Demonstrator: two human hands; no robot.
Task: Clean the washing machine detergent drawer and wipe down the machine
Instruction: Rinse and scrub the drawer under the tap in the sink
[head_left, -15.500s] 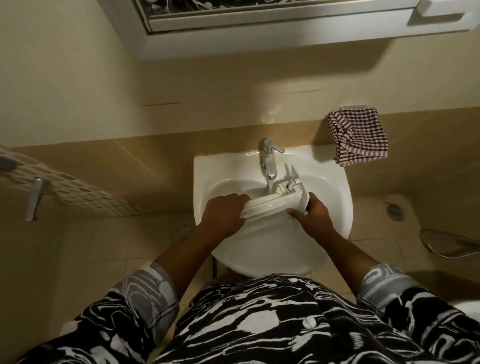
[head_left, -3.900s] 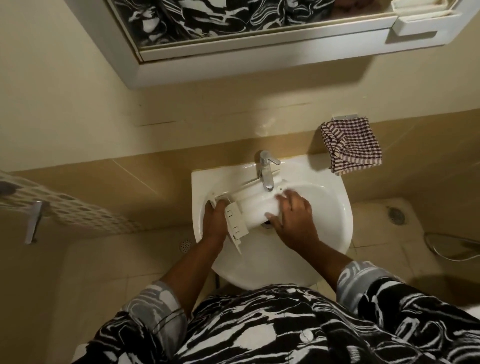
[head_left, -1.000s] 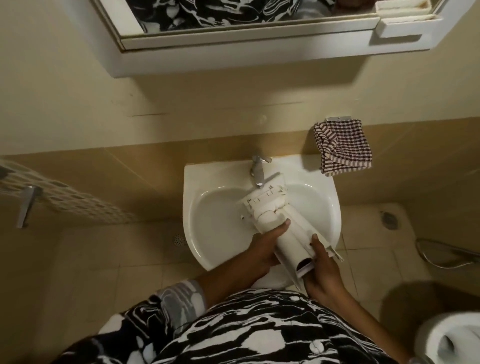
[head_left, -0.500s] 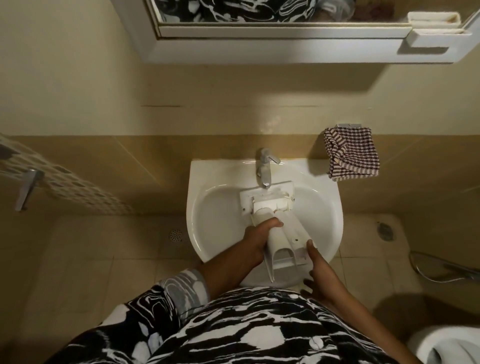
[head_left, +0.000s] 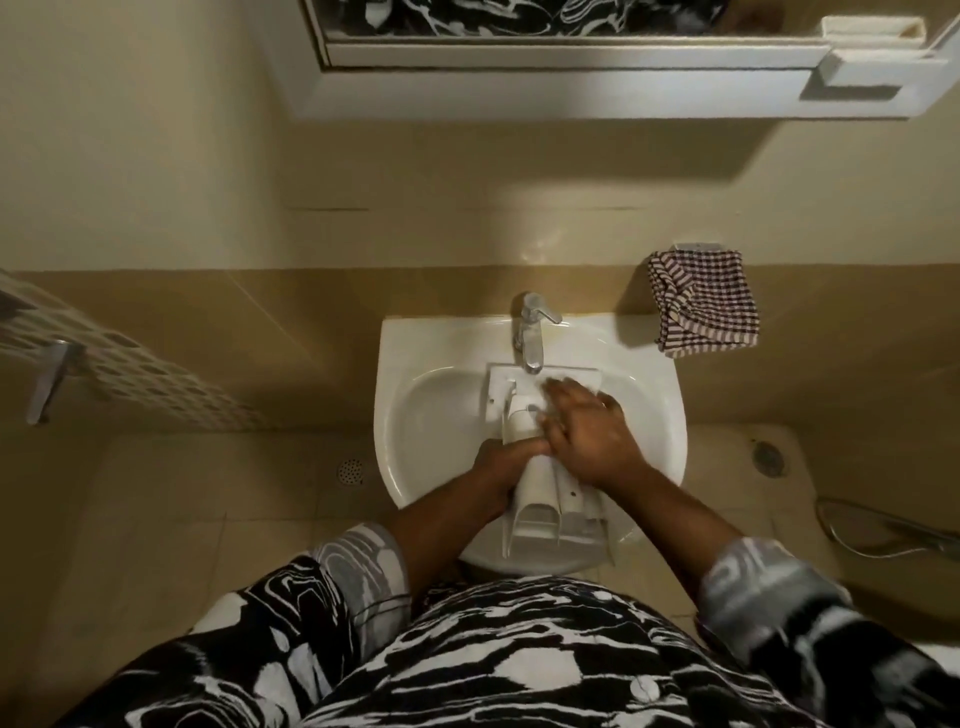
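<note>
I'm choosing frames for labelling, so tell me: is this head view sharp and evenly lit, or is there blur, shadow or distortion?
Head view: dim, warm light; the mirror cabinet throws a broad shadow down the wall; the right hand on the detergent drawer has blurred fingertips; the right sleeve is smeared; wide-angle lens bends the edges.

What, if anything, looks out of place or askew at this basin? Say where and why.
The detergent drawer lies lengthways in the sink, far end under the tap, near end reaching over the front rim; the left hand grips it, the right hand rests on top. The checked cloth hangs bunched on the wall.
</note>
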